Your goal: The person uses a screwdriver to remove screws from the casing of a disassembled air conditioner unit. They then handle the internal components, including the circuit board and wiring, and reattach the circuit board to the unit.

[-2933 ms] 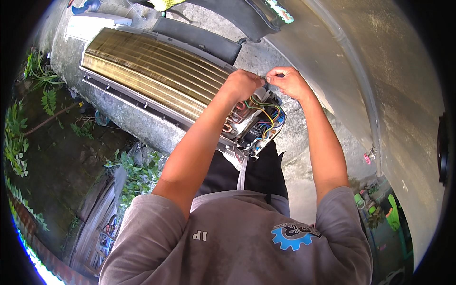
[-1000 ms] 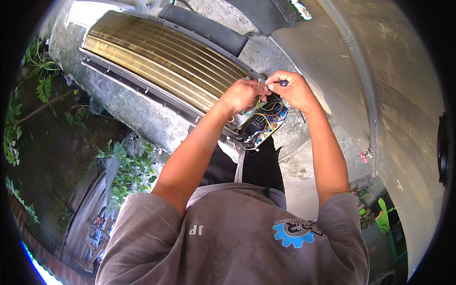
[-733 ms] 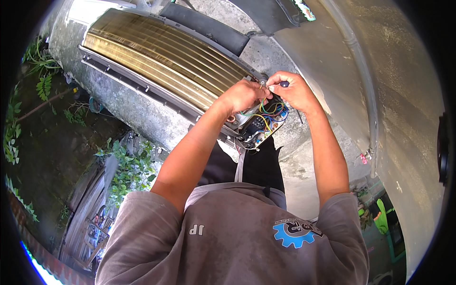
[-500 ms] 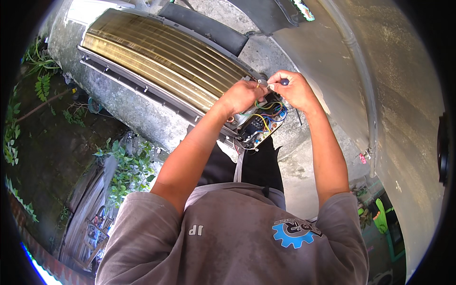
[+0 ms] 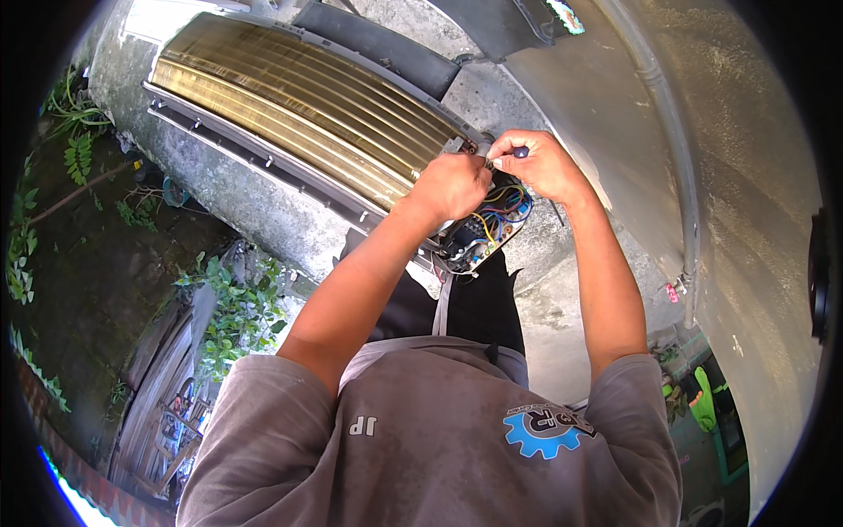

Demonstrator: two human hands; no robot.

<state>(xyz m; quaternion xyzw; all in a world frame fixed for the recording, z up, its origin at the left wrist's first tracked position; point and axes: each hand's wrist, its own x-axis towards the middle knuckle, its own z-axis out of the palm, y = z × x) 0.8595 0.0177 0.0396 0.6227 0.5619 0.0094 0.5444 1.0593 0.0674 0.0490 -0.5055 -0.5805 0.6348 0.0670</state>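
A long indoor air-conditioner unit, its gold-coloured finned coil bare, lies slantwise before me. At its near right end is an exposed control box with a circuit board and a bundle of coloured wires. My left hand is closed over the unit's end, fingertips pinching a small part I cannot make out. Fingertips of my right hand meet it there. A screwdriver is tucked in the right hand; its dark handle sticks out above, and its thin shaft shows below the hand.
The unit rests on a concrete ledge. Dark panels lie behind it. A wall with a grey pipe rises on the right. Leafy plants and a lower, dark patch of ground are on the left.
My left hand has turned over, knuckles up, and covers the small pale part seen between the fingers before. The right hand has shifted slightly left, still with the screwdriver.
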